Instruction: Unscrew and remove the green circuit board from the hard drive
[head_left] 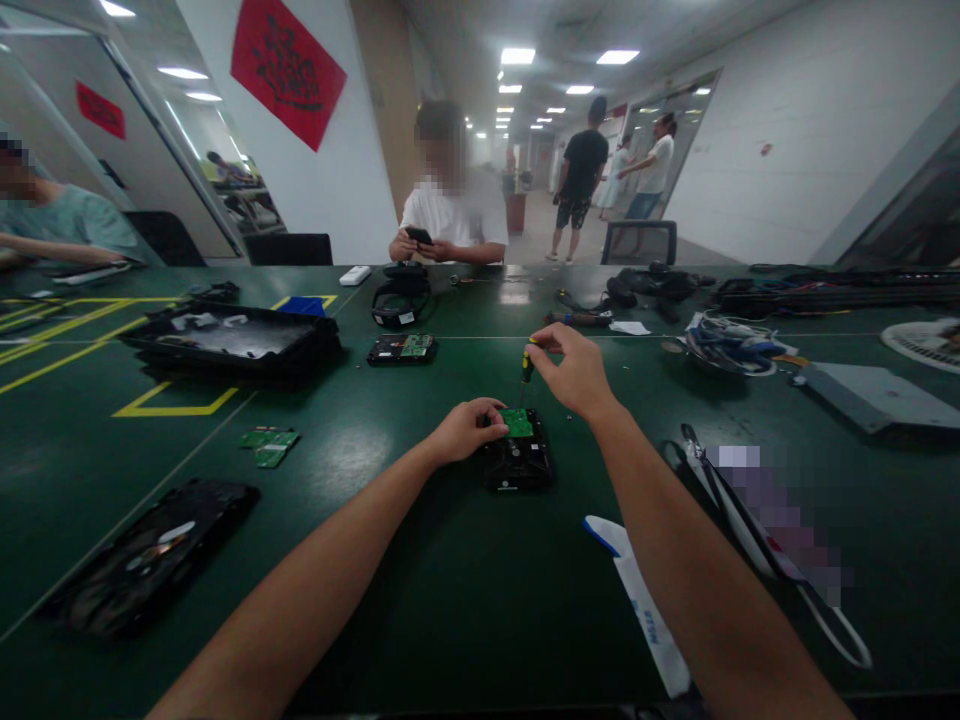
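Note:
A black hard drive [517,462] with a green circuit board [517,422] on top lies on the green table [465,580] in front of me. My left hand [466,430] is curled over the drive's left far corner, holding it down. My right hand [571,372] is closed on a screwdriver [527,366] with a yellow and black handle. The screwdriver stands nearly upright, its tip down at the circuit board.
Another drive [402,349] lies further back, loose green boards [268,446] to the left, black trays [232,342] [150,560] at left. A white strap [637,600] and a lanyard [757,540] lie at right. A person [450,200] sits opposite with a phone. Cables [727,345] pile at right.

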